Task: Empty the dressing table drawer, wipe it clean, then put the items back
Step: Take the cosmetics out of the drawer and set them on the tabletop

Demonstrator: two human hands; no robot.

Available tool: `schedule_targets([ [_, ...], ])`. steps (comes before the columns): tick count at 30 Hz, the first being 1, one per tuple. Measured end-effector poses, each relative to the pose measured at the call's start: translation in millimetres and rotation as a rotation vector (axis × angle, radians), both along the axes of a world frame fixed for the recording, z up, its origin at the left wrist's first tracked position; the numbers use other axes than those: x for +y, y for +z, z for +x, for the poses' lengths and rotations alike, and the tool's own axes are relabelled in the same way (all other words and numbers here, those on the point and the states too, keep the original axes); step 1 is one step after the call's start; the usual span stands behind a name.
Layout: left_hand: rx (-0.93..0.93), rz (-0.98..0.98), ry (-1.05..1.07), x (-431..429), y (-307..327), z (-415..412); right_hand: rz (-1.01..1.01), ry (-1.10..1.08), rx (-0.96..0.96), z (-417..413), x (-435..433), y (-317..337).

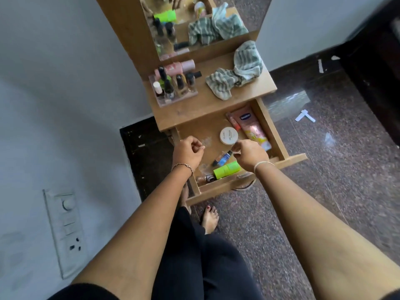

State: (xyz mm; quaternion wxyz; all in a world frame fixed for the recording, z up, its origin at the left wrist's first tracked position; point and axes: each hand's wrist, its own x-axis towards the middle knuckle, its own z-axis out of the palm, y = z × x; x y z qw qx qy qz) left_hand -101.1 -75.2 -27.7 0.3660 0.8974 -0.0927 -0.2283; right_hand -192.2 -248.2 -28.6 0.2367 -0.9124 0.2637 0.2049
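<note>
Below the worktop (194,109), the drawer (269,126) stands pulled out, left half bare, a pink tube (251,126) along its right wall. Over it the left hand (188,151) hovers clenched, empty; the right hand (250,155) curls at a blue bottle (224,159), grasp unclear.

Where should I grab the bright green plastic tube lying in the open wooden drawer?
Grip the bright green plastic tube around its middle, coming down from above. It lies on its side, close to the wooden drawer's front wall.
</note>
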Motion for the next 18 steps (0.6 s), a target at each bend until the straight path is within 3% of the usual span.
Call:
schedule_targets([
  [3,0.028,0.121,-0.226,-6.8,-14.6,-12.3,-0.014,0.083,0.117,-14.6,-4.4,-10.9],
  [9,0.040,0.612,-0.755,-10.9,-38.0,-27.7,-0.027,0.208,0.215,-19.8,-4.7,-30.4],
  [14,-0.063,0.810,-0.927,-17.3,-44.0,-33.1,0.017,0.267,0.277,-10.7,-6.1,-40.2],
  [18,-0.061,0.860,-0.957,-21.3,-51.5,-33.6,-0.004,0.290,0.319,-7.9,-7.2,-47.7],
])
